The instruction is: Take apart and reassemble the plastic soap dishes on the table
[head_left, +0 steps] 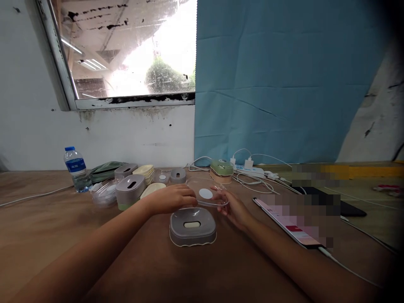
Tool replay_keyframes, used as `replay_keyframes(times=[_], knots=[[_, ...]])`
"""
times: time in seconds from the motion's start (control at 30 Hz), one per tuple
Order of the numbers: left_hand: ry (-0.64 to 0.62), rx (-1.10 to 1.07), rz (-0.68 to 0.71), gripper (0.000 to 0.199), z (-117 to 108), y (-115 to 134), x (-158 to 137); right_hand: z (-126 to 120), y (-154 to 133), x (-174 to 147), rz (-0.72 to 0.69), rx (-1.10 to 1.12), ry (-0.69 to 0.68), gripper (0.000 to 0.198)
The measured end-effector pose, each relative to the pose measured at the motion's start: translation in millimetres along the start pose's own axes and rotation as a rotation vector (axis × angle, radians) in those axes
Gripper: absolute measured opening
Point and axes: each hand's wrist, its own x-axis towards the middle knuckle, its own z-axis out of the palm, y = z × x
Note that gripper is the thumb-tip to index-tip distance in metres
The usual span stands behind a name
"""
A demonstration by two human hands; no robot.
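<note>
A clear, shallow plastic lid with a white round patch (205, 193) is held up between my two hands. My right hand (232, 207) grips its right edge, and some of the fingers show through the plastic. At its left front corner, the bent fingers of my left hand (173, 198) close on the rim; the thumb is hidden. Just below the lid, on the table, lies a grey oval box cover (206, 227) with a slot in its top. Something cream-coloured shows through the slot, and a wavy cream edge sticks out underneath.
Left of my hands stand grey slotted boxes (130, 189), stacked cream pieces (144, 172), clear plastic parts (105, 191) and a water bottle (75, 170). Behind are a green box (221, 167) and a power strip (252, 171) with cables. A phone (287, 223) lies at right.
</note>
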Motion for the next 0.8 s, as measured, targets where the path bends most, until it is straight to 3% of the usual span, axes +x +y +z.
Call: replay_keyframes(times=[0.07, 0.13, 0.2, 0.3, 0.57, 0.8], knots=[[0.0, -0.045, -0.068, 0.023, 0.4, -13.5, -2.4, -3.1, 2.6, 3.7, 0.003, -0.046, 0.027, 0.031], [0.021, -0.066, -0.268, 0.021, 7.2, -33.2, -5.5, -6.4, 7.5, 8.2, -0.016, -0.092, 0.053, 0.029], [0.039, -0.055, -0.555, 0.017, 18.7, -56.7, -8.3, -8.6, 13.9, 12.8, -0.031, -0.132, 0.071, 0.021], [0.053, -0.027, -0.747, 0.016, 39.0, -90.8, -11.6, -8.9, 23.2, 17.9, -0.044, -0.205, 0.084, 0.007], [-0.047, 0.004, -0.966, 0.012, 83.7, -138.0, -18.8, -7.0, 29.7, 19.4, -0.084, -0.323, 0.052, 0.009], [-0.122, -0.016, -0.998, 0.017, 92.2, -146.9, -17.8, -8.8, 30.0, 19.9, -0.077, -0.328, 0.021, 0.008]])
